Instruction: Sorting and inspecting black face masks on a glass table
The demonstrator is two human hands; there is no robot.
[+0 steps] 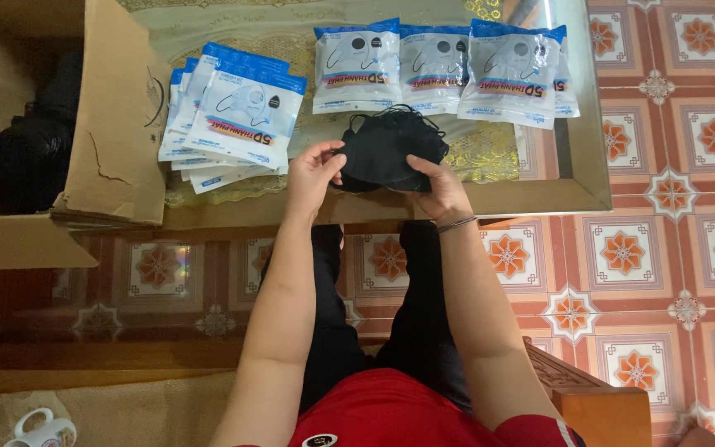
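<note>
Both hands hold a stack of black masks [391, 149] just above the near edge of the glass tabletop [577, 178]. The left hand [312, 178] pinches the stack's left side between thumb and fingers; the right hand [436, 186] grips its lower right edge, a thin bangle [455, 223] on that wrist. Ear loops stick up loosely from the top of the stack.

Behind the masks, a row of blue-and-white packets [440, 66] lies across the far side of the tabletop, overlapping one another. To the left a second pile of packets [237, 112] is fanned out, its near corner just beside the left hand. Nothing lies between the hands and either group of packets.

At the far left an open cardboard box [117, 132] sits partly on the tabletop, its flap leaning against the fanned pile. Inside it a dark heap [26, 157] shows, likely more black masks, though the shadow makes this hard to tell.

Below the tabletop are the person's dark trousers and a red shirt [399, 414], over a patterned tile floor [672, 257]. A small white mug [39, 430] stands at the lower left, and a wooden seat corner [597, 406] shows at lower right.
</note>
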